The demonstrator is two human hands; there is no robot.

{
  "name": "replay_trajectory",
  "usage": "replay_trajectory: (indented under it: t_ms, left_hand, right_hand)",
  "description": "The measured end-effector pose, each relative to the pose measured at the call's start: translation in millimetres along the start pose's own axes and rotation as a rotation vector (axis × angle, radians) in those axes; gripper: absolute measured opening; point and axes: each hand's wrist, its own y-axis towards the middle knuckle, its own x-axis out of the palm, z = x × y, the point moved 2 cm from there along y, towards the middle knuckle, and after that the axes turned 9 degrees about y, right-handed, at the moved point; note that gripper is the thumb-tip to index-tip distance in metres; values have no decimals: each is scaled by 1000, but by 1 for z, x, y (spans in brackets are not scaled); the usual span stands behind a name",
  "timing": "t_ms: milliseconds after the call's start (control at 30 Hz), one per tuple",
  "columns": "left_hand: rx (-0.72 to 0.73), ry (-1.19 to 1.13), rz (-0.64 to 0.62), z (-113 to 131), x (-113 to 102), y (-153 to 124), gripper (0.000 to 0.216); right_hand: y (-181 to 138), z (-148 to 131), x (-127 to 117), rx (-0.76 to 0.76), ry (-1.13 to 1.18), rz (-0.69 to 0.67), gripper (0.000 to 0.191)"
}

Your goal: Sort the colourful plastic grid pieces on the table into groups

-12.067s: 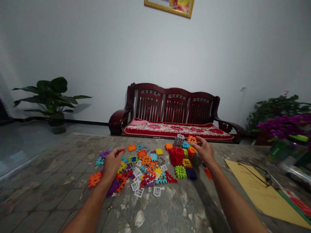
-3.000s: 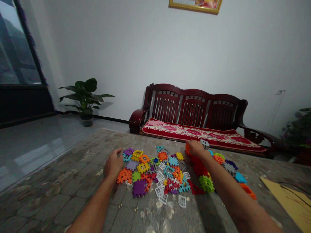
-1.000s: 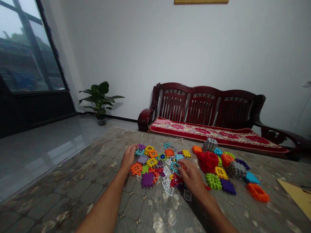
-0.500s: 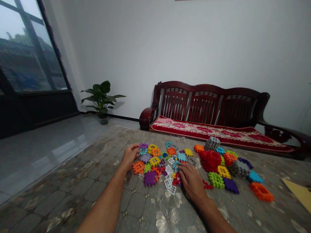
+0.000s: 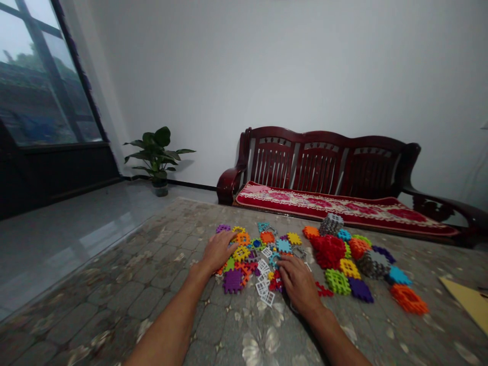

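Note:
My left hand [image 5: 218, 251] lies over the left part of a spread of coloured plastic interlocking tiles, fingers stretched out. Just beyond its fingertips are an orange window tile [image 5: 243, 239] and a yellow tile [image 5: 241, 253]; some tiles under the palm are hidden. A purple tile [image 5: 232, 281] is below it. My right hand [image 5: 298, 278] rests at the right side of the spread, fingers loosely extended and palm down. Next to its fingertips are a light blue tile [image 5: 283, 246] and a red piece [image 5: 276, 280]. White window-frame pieces [image 5: 263, 288] lie between the hands.
Right of my right hand stand a red built-up block [image 5: 330, 251], grey built-up blocks [image 5: 374, 264], a lime tile [image 5: 337, 281] and an orange ring-like stack [image 5: 409, 299]. A yellow board [image 5: 463, 300] lies at the table's right. Behind the patterned tablecloth [image 5: 160, 290] is a wooden bench [image 5: 312, 162].
My left hand has moved right, from the left edge of the tiles to over them, covering several. My right hand stays nearly in place. The view has shifted slightly.

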Motion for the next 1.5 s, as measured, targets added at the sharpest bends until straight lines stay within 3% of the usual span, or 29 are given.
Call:
replay_trajectory:
  t_ms: [233,400,467,533,633,733,867,1033,1267,1500]
  left_hand:
    - [190,99,-124,38,7,-10,38]
    - [245,-50,-99,48,10,-9,33]
    - [222,-160,-34,44,8,-4,32]
    - [104,-207,70,31,3,2,31]
    - [-150,-101,199,1,-4,7,30]
    - [-258,20,217,-27,-7,8,35]
    - [-218,88,109,-43,0,9,39]
    - [-182,210,38,-37,4,10,39]
    - [-184,222,15,-31,-3,8,25]
    - [-178,201,59,-39,5,12,18]
  right_hand:
    - [0,1,1,-19,41,29,26]
    - [1,1,0,-31,73,35,23]
    - [1,1,0,-31,84,38,23]
    - [0,2,0,-29,92,43,22]
    - [0,2,0,-27,97,44,22]
    - [0,2,0,-28,101,48,22]
    - [1,3,0,-32,108,52,23]
    - [1,5,1,-39,114,58,23]
    - [1,2,0,-33,110,61,22]
    - [2,-2,-1,-22,104,59,24]
